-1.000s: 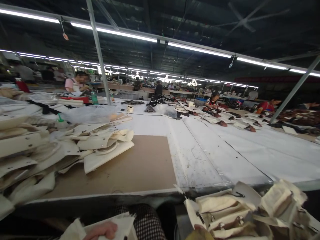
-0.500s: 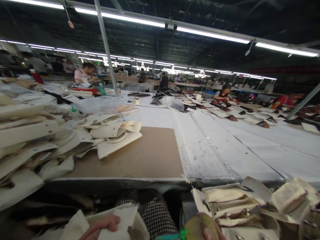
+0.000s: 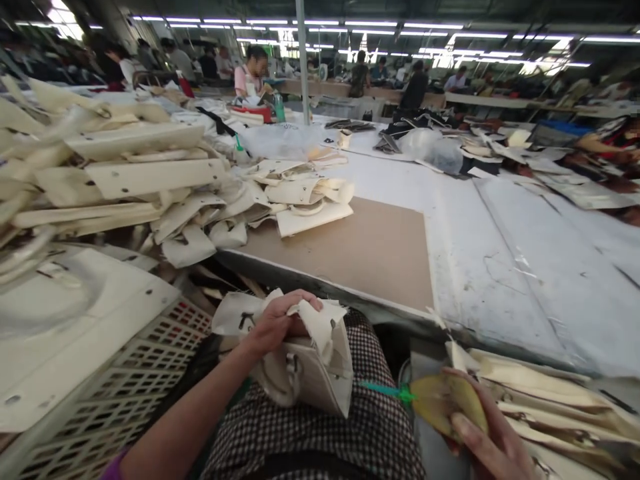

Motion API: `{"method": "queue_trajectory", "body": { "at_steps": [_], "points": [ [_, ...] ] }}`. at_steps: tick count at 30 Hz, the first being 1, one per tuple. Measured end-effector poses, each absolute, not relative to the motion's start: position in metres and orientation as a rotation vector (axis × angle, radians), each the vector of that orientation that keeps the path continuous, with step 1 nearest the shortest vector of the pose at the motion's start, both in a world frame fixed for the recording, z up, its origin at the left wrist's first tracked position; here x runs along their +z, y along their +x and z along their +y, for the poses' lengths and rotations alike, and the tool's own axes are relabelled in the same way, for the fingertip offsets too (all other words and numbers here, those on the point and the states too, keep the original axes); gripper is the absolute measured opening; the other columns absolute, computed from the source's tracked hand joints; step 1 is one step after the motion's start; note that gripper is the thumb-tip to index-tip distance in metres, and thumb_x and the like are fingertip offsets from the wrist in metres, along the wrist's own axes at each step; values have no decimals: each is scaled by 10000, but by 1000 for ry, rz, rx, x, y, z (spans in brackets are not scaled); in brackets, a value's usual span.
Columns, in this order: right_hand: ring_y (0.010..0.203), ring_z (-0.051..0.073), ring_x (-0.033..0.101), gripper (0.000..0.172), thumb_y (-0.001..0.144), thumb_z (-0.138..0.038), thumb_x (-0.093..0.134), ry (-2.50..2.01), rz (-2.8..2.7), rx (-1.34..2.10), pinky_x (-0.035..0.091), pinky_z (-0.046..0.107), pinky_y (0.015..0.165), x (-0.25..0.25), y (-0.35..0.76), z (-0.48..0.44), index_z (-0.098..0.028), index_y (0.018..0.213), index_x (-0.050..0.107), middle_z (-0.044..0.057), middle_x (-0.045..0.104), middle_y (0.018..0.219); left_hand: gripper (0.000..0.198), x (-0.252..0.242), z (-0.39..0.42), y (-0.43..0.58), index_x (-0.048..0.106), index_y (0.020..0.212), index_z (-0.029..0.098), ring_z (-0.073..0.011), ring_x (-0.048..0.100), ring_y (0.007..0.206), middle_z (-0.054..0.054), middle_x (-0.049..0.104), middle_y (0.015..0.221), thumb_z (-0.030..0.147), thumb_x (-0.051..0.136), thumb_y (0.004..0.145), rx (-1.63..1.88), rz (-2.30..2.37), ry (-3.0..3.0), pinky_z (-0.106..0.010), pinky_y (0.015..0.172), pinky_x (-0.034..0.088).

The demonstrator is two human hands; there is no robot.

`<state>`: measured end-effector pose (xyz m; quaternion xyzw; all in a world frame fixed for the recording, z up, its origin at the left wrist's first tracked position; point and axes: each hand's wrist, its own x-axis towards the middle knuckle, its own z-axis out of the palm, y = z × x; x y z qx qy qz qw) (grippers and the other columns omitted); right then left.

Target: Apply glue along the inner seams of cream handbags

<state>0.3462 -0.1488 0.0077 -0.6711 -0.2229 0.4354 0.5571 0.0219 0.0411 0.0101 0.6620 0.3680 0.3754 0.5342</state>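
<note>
My left hand (image 3: 276, 322) is closed over a cream bag piece (image 3: 305, 363) that rests on my lap, its fingers curled on the folded top edge. At the lower right, my right hand (image 3: 487, 437) grips a yellowish squeeze bottle (image 3: 447, 403) with a green nozzle (image 3: 387, 391) pointing left toward the bag piece. The nozzle tip is a short way from the bag and does not touch it.
A big heap of cream bag pieces (image 3: 125, 180) covers the table's left side, above a white plastic crate (image 3: 120, 393). A brown board (image 3: 370, 250) lies on the white table (image 3: 510, 253). More cream pieces (image 3: 540, 393) are stacked at right. Other people (image 3: 253, 70) work at far tables.
The view has tipped down and swung left. My left hand with the bag piece and my right hand with the bottle have come up fully into view over my lap.
</note>
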Motion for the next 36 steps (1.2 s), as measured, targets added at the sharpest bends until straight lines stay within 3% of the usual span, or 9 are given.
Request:
{"method": "queue_trajectory", "body": {
  "at_steps": [7,13,16,22,29,36],
  "points": [
    [587,188,550,608,682,-547,896,-1742,-670,958,447,261,452,19,332,-133,-211,1155,716,44,730,875,483,4,46,35,766,951,134,-281,662,975,-126,732,1015,597,630,926,828,804,1610,-381,986,487],
    [678,218,620,570,778,-565,845,-1759,-809,937,506,272,511,18,340,-127,-231,1212,685,33,744,956,269,1,54,35,763,975,141,-271,662,999,-108,739,1020,345,620,871,795,803,1578,-378,997,470],
    [778,242,673,595,729,-532,902,-1698,-846,919,546,276,565,12,348,-117,-243,1207,696,43,753,1019,219,-2,61,33,762,941,152,-261,652,1007,-85,746,1020,265,660,784,768,834,1494,-359,992,456],
    [889,272,715,604,678,-492,948,-1608,-914,882,566,273,599,8,352,-90,-247,1175,709,51,762,1031,234,-11,74,37,753,905,132,-241,657,930,-75,749,945,317,691,777,720,816,1388,-329,908,467],
    [792,235,679,575,697,-471,933,-1588,-967,911,519,268,540,9,346,-76,-242,1171,702,45,739,986,207,-19,76,39,766,889,135,-239,657,954,-64,757,952,280,692,759,692,833,1322,-307,888,461],
    [769,244,666,609,671,-487,926,-1631,-983,895,555,353,652,5,340,-62,-234,1173,693,48,729,964,190,-26,79,40,771,871,134,-227,660,944,-67,770,947,244,693,737,675,830,1298,-301,896,451]
  ]
}}
